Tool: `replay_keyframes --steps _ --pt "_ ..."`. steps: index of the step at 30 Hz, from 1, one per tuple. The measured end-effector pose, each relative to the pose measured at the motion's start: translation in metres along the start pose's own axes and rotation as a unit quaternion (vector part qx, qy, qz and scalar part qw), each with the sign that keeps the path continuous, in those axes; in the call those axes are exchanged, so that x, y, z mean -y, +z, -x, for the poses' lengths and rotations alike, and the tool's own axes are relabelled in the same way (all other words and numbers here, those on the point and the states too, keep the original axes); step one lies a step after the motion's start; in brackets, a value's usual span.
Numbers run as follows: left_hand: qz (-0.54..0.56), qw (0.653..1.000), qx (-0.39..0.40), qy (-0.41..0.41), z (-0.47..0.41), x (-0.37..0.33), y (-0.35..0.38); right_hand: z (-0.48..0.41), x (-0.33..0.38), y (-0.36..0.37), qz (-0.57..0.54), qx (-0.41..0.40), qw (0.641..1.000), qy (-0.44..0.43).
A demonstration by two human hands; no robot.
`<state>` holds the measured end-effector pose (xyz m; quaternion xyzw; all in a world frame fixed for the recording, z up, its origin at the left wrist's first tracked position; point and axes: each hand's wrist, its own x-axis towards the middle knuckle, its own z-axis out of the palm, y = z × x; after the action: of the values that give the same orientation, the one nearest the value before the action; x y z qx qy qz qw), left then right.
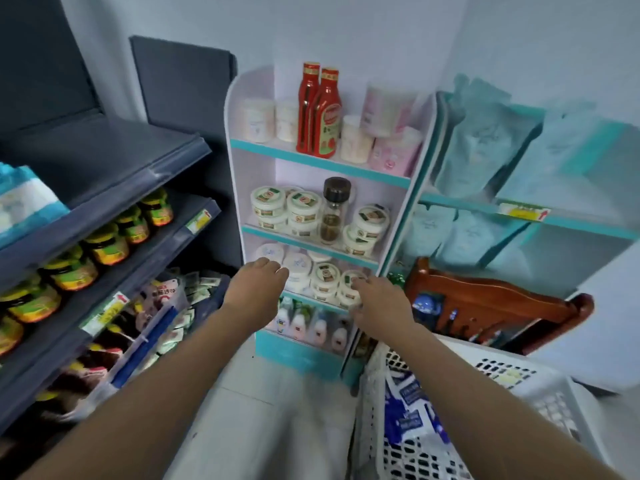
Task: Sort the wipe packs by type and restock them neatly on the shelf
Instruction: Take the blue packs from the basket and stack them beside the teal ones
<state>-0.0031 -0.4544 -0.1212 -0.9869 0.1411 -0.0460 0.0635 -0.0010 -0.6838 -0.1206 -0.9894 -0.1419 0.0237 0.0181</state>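
You're holding your left hand [258, 289] fingers [273, 266] loosely apart; I cannot tell for the right hand [379, 304]. The wipe packs [403, 407] are looking soft and slippery, so grip their sides.

A white plastic basket [554, 386], its walls pierced with small holes, holds wipe packs [408, 407] wrapped in glossy blue-and-white film. Behind it, a carved wooden chair back [491, 299] shines with reddish-brown varnish. The narrow shelf unit [239, 98] is smooth, matt white board with teal edging. On it stand glossy red plastic bottles [323, 112], white plastic tubs [301, 206] and a clear glass jar [334, 209] with a dark lid. The dark grey shelf [104, 157] beside it looks matt; its glass jars [107, 244] gleam.
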Motion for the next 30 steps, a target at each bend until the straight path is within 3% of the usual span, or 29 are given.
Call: replay_keyframes --steps 9,20,30 --pt "0.056 0.994 0.025 0.092 -0.021 -0.170 0.026 0.097 -0.130 0.035 -0.005 0.089 0.991 0.103" --pt "0.057 0.964 0.129 0.226 -0.068 -0.297 0.093 0.138 -0.225 0.095 -0.040 0.178 0.955 0.233" --pt "0.090 0.937 0.287 0.176 -0.074 -0.377 0.164 0.154 -0.294 0.176 -0.069 0.261 0.938 0.218"
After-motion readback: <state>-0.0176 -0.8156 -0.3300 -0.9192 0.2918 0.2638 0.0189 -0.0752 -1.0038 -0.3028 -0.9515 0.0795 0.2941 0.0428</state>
